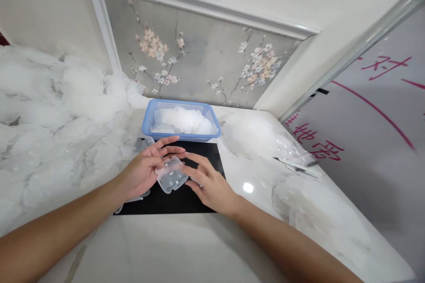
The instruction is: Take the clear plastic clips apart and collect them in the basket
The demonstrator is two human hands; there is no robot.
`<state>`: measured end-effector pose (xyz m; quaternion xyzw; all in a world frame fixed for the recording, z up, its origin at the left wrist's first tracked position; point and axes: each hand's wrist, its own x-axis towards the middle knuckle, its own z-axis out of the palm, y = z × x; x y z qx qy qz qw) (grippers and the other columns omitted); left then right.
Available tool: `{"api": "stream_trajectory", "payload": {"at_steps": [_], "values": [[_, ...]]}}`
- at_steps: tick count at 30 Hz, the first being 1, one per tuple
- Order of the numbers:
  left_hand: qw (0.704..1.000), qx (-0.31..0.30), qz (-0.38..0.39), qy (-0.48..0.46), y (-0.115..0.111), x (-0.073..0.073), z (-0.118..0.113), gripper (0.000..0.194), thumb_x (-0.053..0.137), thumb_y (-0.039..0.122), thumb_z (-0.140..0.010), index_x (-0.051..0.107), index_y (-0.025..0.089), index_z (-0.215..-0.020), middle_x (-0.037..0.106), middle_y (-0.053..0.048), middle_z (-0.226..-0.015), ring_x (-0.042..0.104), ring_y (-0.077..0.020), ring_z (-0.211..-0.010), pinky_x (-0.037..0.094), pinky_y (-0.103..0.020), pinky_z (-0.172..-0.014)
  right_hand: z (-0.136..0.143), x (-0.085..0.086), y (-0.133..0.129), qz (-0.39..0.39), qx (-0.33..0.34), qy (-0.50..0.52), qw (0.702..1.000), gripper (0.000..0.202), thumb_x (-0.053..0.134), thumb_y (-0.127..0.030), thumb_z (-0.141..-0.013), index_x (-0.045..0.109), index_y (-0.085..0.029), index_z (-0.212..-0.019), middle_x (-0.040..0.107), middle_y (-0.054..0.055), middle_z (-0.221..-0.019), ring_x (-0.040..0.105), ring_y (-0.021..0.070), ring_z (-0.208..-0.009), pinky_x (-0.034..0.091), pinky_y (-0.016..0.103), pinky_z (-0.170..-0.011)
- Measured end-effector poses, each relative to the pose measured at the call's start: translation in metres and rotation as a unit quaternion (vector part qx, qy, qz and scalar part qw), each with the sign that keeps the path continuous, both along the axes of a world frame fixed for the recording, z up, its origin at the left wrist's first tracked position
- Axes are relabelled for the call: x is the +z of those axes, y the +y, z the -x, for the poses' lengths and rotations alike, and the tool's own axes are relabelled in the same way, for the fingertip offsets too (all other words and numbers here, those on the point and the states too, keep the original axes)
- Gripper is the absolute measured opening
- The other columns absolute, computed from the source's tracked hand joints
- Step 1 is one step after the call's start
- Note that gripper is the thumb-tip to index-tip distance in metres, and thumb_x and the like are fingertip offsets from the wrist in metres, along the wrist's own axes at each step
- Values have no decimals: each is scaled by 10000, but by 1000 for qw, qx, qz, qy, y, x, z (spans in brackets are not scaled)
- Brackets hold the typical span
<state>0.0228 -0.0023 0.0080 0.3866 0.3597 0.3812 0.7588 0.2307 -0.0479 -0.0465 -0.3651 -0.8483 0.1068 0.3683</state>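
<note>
A thin, translucent, rounded plastic piece (172, 176) with small holes and slots is held up between both hands, above a black mat (192, 201). My left hand (142, 170) grips its left edge, with the other fingers stretched out behind it. On its right edge, the thumb and fingers of my right hand (209, 181) close in a pinch. More translucent pieces (146, 143) of similar look lie at the mat's left side, partly hidden by my left hand and wrist.
A blue plastic basket (215, 135) holding whitish translucent pieces stands behind the mat. A large heap of such pieces (43, 141) covers the table's left. Clear plastic bags (252, 135) with whitish contents lie at right. A whiteboard (381, 141) with red writing stands along the right side.
</note>
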Motion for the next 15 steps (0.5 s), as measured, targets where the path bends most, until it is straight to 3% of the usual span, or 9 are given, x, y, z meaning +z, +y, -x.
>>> {"api": "stream_trajectory", "payload": {"at_steps": [3, 6, 7, 9, 12, 13, 15], "values": [[998, -25, -28, 43, -3, 7, -2, 561, 546, 62, -715, 621, 270, -1231, 716, -42, -1127, 615, -221, -1166, 501, -330, -943, 4, 0, -2, -1, 39, 25, 999, 291, 463, -131, -966, 615, -262, -1176, 541, 125, -1430, 679, 176, -928, 559, 277, -653], [968, -93, -123, 197, 1, 21, 10, 416, 544, 257, -878, 582, 307, -1290, 677, -46, -1229, 562, -241, -1248, 435, -378, -1047, 4, 5, -3, 112, 22, 151, 982, 198, 471, -205, -977, 664, -240, -1006, 695, 100, -1222, 697, 185, -923, 556, 284, -660], [939, -130, -171, 270, 5, 27, 19, 399, 545, 324, -904, 576, 329, -1302, 650, -40, -1283, 541, -251, -1274, 409, -392, -1074, 3, 7, -2, 176, 0, 196, 965, 161, 509, -265, -970, 667, -236, -963, 736, 85, -1099, 697, 175, -833, 547, 280, -621], [847, -219, -262, 408, 14, 37, 42, 422, 548, 381, -919, 552, 387, -1340, 550, -24, -1438, 491, -283, -1325, 397, -424, -1083, 1, 11, 0, 314, -42, 275, 908, 195, 599, -408, -921, 664, -225, -909, 732, 34, -816, 617, 130, -577, 480, 243, -472], [703, -307, -384, 514, 26, 42, 79, 434, 547, 359, -919, 563, 442, -1344, 449, 10, -1542, 363, -322, -1424, 380, -447, -1094, -3, 14, 4, 464, -59, 353, 811, 371, 683, -548, -823, 668, -206, -965, 576, -55, -571, 346, 49, -351, 261, 176, -300], [671, -319, -404, 533, 29, 42, 87, 445, 551, 335, -913, 568, 451, -1342, 412, 26, -1574, 311, -332, -1455, 365, -456, -1105, -5, 15, 6, 490, -56, 373, 786, 424, 702, -567, -796, 671, -199, -1006, 541, -69, -547, 296, 39, -334, 215, 170, -285], [635, -333, -415, 559, 30, 40, 94, 474, 564, 287, -890, 582, 455, -1333, 413, 35, -1580, 280, -352, -1469, 379, -469, -1089, -7, 15, 9, 517, -49, 408, 751, 501, 750, -571, -742, 681, -185, -1054, 511, -80, -527, 271, 33, -332, 184, 168, -283]]}}
